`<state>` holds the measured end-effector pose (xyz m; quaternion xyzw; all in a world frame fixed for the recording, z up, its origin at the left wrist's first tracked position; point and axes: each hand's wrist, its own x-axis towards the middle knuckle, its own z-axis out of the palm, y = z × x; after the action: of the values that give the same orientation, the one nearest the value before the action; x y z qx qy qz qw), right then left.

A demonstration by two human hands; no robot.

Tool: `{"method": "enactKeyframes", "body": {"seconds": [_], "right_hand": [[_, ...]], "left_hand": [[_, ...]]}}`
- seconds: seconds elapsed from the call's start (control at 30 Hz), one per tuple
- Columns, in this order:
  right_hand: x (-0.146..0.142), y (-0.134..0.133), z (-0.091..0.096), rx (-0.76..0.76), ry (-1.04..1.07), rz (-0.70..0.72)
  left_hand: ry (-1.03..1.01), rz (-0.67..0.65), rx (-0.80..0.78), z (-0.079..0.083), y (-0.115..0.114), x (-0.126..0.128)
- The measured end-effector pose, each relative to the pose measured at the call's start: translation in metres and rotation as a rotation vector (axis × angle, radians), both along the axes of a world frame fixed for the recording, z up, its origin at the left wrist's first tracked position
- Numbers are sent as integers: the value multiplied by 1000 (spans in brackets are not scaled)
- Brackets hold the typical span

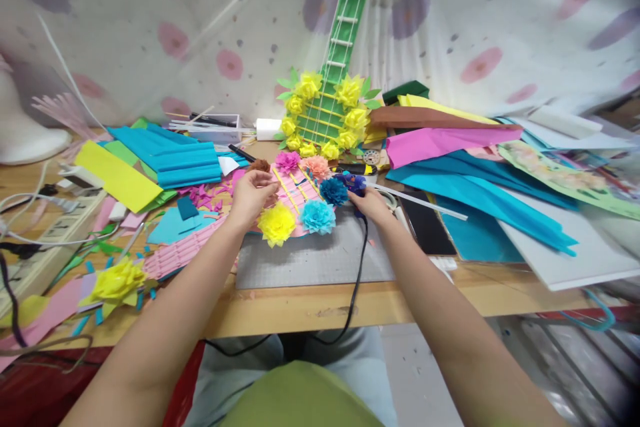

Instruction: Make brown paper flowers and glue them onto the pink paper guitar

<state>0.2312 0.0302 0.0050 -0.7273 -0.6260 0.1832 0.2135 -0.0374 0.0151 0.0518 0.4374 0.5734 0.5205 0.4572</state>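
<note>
A pink paper guitar body (pixel 295 190) with yellow strips lies on a grey cutting mat (pixel 320 257). Paper flowers ring it: yellow (pixel 277 224), light blue (pixel 317 216), dark blue (pixel 333 191), magenta (pixel 287 161), peach (pixel 315 166). My left hand (pixel 253 192) pinches the pink body's left edge, fingers closed. My right hand (pixel 369 203) grips a dark tool with a black cord (pixel 357 267), most likely a glue gun, its tip by a purple-blue flower (pixel 354 182).
A green paper guitar (pixel 330 97) with yellow flowers leans at the back. Coloured paper sheets pile up on the right (pixel 470 180) and left (pixel 165 153). A loose yellow flower (pixel 117 280), paper scraps and a power strip (pixel 55 230) lie at left.
</note>
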Motion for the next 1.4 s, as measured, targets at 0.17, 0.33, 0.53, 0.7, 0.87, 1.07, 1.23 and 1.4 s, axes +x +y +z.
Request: {"method": "enactKeyframes", "body": {"seconds": [0.17,0.33,0.53,0.7,0.87,1.07,1.23,1.4], "right_hand": [[7,0,18,111,362,-173],[-6,-13,61,176,701,46],[-48,-29,83,-107,440,305],[-63,-25,74,-52,314,302],[-65,-21,72,-52,292,347],[-66,-19,72,-30,264,376],[-66,-17,69,-26,253,370],[-66,-14,67,-34,255,353]], "left_hand": [[-12,4,-55,2,-4,-1],[-61,-3,-74,2,-4,-1],[-44,2,-53,-2,-3,-1],[-5,21,-15,-9,-1,-6],[51,29,5,-12,1,-9],[31,19,-3,-12,1,-8],[21,7,-12,-13,3,-9],[31,4,-9,-14,3,-10]]}}
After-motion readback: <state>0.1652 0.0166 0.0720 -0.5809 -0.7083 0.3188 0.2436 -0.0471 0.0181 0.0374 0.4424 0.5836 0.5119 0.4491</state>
